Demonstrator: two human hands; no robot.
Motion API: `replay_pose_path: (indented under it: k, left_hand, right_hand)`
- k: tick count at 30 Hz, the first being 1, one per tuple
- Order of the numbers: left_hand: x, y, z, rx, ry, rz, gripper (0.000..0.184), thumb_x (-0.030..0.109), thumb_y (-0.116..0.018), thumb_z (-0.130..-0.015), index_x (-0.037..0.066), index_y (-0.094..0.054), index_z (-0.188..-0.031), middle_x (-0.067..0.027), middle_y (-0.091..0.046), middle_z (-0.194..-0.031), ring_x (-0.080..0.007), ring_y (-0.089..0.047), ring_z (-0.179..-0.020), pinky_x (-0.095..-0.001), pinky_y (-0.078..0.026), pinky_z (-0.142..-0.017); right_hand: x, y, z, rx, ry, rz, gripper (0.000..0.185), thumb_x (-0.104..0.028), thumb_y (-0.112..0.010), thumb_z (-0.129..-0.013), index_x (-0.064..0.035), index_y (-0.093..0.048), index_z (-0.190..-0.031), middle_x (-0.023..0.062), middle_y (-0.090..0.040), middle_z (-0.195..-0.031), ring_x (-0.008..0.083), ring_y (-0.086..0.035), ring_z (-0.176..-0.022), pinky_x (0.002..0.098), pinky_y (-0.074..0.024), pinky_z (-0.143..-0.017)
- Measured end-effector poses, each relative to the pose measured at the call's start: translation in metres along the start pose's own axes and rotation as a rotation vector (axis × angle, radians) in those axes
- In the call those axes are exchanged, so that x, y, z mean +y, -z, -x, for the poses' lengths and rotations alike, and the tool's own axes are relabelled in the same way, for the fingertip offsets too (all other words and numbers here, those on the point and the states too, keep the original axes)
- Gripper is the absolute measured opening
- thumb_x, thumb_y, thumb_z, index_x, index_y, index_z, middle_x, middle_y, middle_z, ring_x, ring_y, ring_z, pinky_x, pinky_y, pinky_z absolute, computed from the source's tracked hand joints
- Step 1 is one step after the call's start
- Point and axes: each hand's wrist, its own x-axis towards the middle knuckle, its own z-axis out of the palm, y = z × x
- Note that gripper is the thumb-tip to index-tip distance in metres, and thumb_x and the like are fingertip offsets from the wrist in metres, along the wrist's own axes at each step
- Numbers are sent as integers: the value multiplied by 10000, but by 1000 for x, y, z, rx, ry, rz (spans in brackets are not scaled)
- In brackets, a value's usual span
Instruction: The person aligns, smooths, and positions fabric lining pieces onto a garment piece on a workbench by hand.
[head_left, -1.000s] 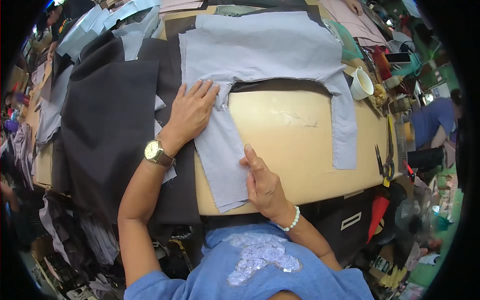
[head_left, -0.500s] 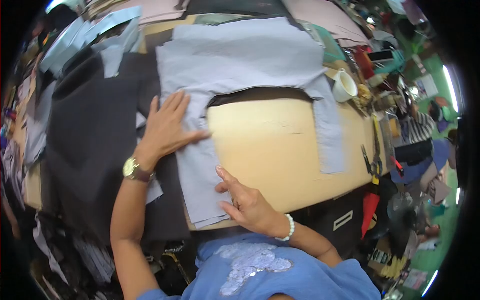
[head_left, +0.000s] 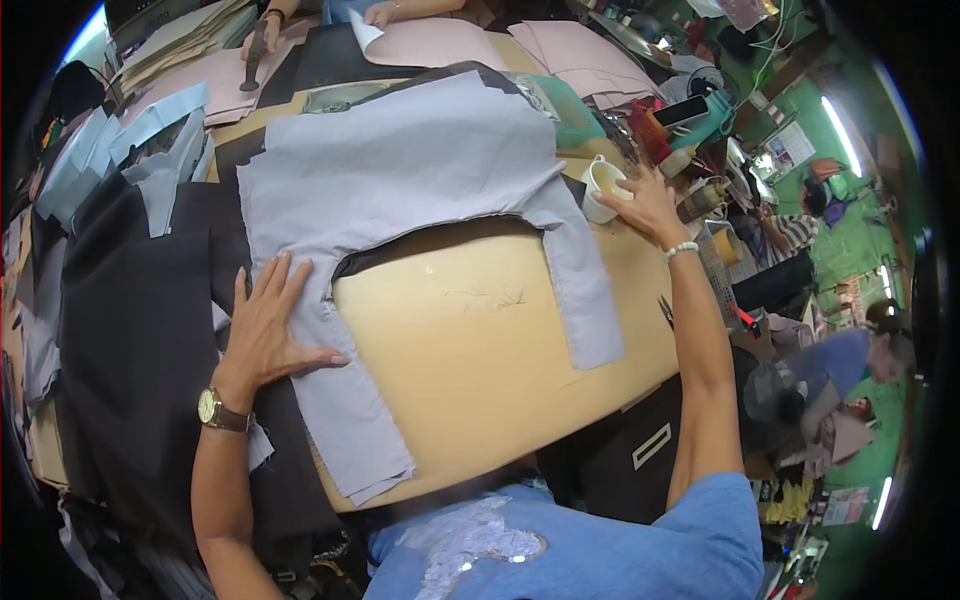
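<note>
My left hand (head_left: 268, 325) lies flat, fingers spread, on a light grey cut fabric piece (head_left: 400, 140) with dark fabric showing along its curved inner edge. Its long strip runs down beneath my palm to the table's front edge. At the right, my right hand (head_left: 648, 205) reaches to a white cup (head_left: 600, 190) with something yellowish inside. The thumb is at the cup's near side and the other fingers extend apart beside its rim; no firm grip shows. A large black cloth (head_left: 135, 300) lies left of my left hand.
Across the tan table (head_left: 450, 370), another person's hands are near pink sheets (head_left: 430, 42) and a dark hammer-like tool (head_left: 253, 60). Light blue pieces (head_left: 165, 130) lie at the left. Bottles, a phone (head_left: 680, 112) and a mesh basket (head_left: 715, 265) crowd the right edge.
My right hand has left the near end of the grey strip and reached out right to the white cup. My left hand stays on the fabric. The view has shifted.
</note>
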Motion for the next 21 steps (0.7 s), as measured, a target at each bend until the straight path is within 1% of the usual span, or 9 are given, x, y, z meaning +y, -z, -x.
replay_pose_path:
  k: [1, 4, 7, 10, 11, 14, 15, 19, 21]
  left_hand:
    - [0, 0, 0, -2, -4, 6, 1192, 757, -694, -454, 55, -395, -1370, -234, -353, -1418, -357, -321, -1329, -576, -157, -1083]
    - [0, 2, 0, -8, -16, 19, 1173, 751, -700, -452, 66, -415, -1359, -241, -356, -1413, -369, -320, -1326, -581, -155, -1081]
    - [-1, 3, 1, -6, -34, 28, 1158, 741, -708, -456, 66, -424, -1353, -235, -358, -1413, -369, -319, -1325, -583, -152, -1081]
    - [-1, 2, 2, 8, -38, 42, 1142, 716, -726, -464, 67, -424, -1355, -216, -352, -1422, -365, -310, -1332, -583, -142, -1084]
    - [-1, 2, 2, 7, -35, 42, 1144, 705, -735, -464, 66, -419, -1359, -206, -344, -1431, -361, -300, -1339, -584, -133, -1087]
    - [2, 6, 3, 59, -94, 38, 1104, 676, -741, -493, 64, -425, -1356, -184, -355, -1429, -354, -297, -1344, -588, -129, -1088]
    - [2, 8, 4, 87, -116, 33, 1082, 667, -740, -508, 64, -431, -1352, -178, -366, -1424, -353, -300, -1342, -590, -131, -1087]
    - [2, 10, 4, 195, -229, -3, 960, 632, -709, -587, 71, -461, -1326, -137, -463, -1342, -332, -376, -1288, -603, -169, -1065]
    - [1, 6, 7, 107, -177, 24, 992, 647, -710, -578, 61, -450, -1335, -137, -455, -1352, -334, -354, -1306, -602, -143, -1078]
  right_hand:
    - [-2, 1, -6, -92, -37, -30, 837, -804, -502, -657, -145, -670, -1144, 210, -316, -1451, 412, -237, -1352, 570, -191, -1071]
    - [-6, -8, -19, -157, -53, 21, 872, -823, -481, -647, -138, -662, -1156, 195, -314, -1457, 417, -226, -1357, 574, -186, -1070]
    - [-7, -11, -21, -159, -38, -27, 819, -782, -480, -700, -111, -672, -1129, 182, -305, -1465, 416, -230, -1357, 581, -176, -1071]
    - [6, -10, -20, 315, -1, -161, 731, -723, -466, -769, -95, -687, -1071, 180, -308, -1463, 410, -241, -1354, 587, -176, -1069]
    - [9, -12, -17, 423, 21, -158, 439, -466, -525, -852, -96, -692, -1018, 183, -328, -1450, 400, -264, -1347, 597, -191, -1060]
    - [14, -13, -1, 356, 76, -32, 249, -207, -551, -807, -116, -699, -986, 177, -367, -1428, 392, -290, -1336, 604, -220, -1042]
    - [8, -12, 9, 329, 94, 6, 293, -42, -538, -718, -116, -700, -950, 177, -403, -1401, 391, -331, -1311, 604, -244, -1025]
    - [-11, -4, 28, 207, 178, 51, 293, 7, -534, -690, -95, -689, -916, 178, -447, -1355, 369, -367, -1293, 569, -264, -1028]
    - [-32, 8, 35, 203, 265, -37, 330, 57, -505, -673, -73, -677, -923, 180, -477, -1322, 359, -397, -1273, 520, -294, -1036]
